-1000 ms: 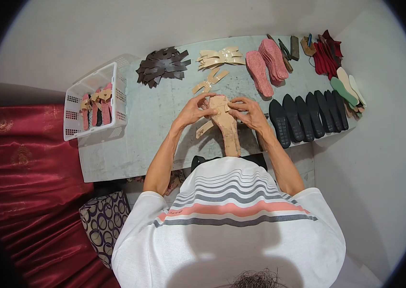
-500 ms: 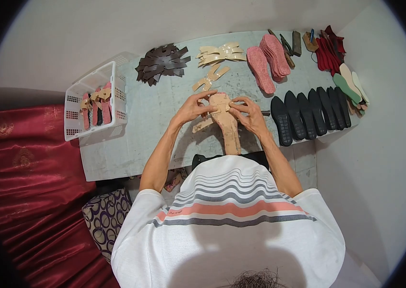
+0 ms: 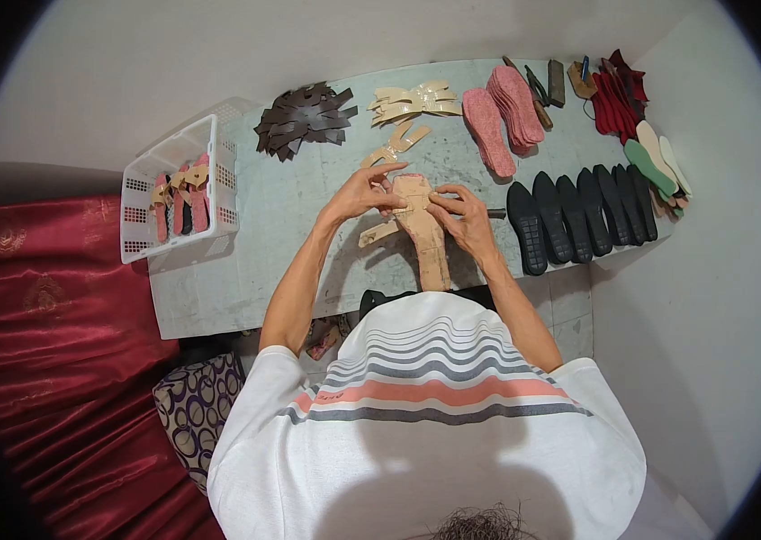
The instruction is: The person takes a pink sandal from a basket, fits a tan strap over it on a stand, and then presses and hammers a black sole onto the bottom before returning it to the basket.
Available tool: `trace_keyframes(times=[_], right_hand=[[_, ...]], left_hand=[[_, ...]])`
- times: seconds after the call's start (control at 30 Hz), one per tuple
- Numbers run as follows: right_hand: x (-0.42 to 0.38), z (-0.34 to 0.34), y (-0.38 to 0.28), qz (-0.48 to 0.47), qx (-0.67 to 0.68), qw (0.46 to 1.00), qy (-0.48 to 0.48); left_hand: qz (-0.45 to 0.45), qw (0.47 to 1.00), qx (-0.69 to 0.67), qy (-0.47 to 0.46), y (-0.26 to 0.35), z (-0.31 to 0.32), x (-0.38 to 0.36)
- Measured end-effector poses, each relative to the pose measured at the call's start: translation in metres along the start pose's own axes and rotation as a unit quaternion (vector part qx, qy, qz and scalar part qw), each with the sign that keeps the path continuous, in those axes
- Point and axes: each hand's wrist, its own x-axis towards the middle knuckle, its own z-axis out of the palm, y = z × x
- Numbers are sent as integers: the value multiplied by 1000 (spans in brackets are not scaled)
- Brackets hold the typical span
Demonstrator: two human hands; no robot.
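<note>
A tan shoe last lies sole up in front of my body, its narrow end near my shirt and some pink showing at its broad end. Pale strap ends appear folded onto its underside, though my fingers partly cover them. At its left edge, my left hand presses with the thumb, its index finger raised over the broad end. My right hand grips the opposite edge between thumb and fingers. Under the last, a tan strip sticks out to the left. Beyond my left hand lie cream straps.
A white basket with sandals stands left. Dark straps, more cream straps and pink insoles lie at the back. Black soles line the right side. Hand tools and red pieces sit back right.
My left index finger has lifted off the broad end of the shoe last, while the thumb stays at the edge. My right hand has hardly moved.
</note>
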Motion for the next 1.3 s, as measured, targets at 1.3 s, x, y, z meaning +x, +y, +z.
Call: trace_keyframes(times=[1.3], right_hand=[[-9, 7, -32, 110, -63, 991, 42]], left_hand=[[191, 887, 386, 170, -10, 101, -53]])
